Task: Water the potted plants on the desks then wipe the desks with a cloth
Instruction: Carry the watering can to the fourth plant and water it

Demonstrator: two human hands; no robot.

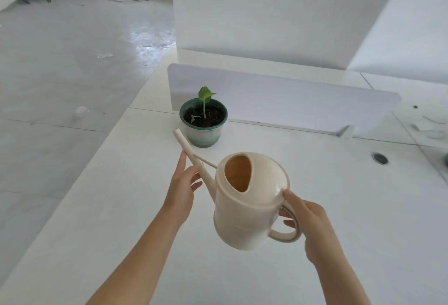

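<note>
The right hand's fingers (289,220) curl through the loop handle of a cream watering can (249,204), with the thumb pressed on the rim above the handle; the right hand (308,222) grips the can and holds it in the air above the white desk (339,207). The left hand's fingers (194,178) are loosely extended and slightly apart, lying along the lower stretch of the can's spout (191,154); they touch it from the side and below and do not close around it. The left hand (181,190) is turned palm toward the spout.

Both forearms reach in from the bottom edge, the left one running diagonally up and to the right, the right one rising more steeply from the lower right.

The can is tilted, its oval filling hole facing up toward the camera. Its long axis runs from the handle at lower right to the spout tip at upper left. The tip ends just left of a green pot (203,132), near its rim and below it.

The pot stands upright on the desk against a low white divider panel (291,101). It holds dark soil and a small green seedling (205,97).
</note>
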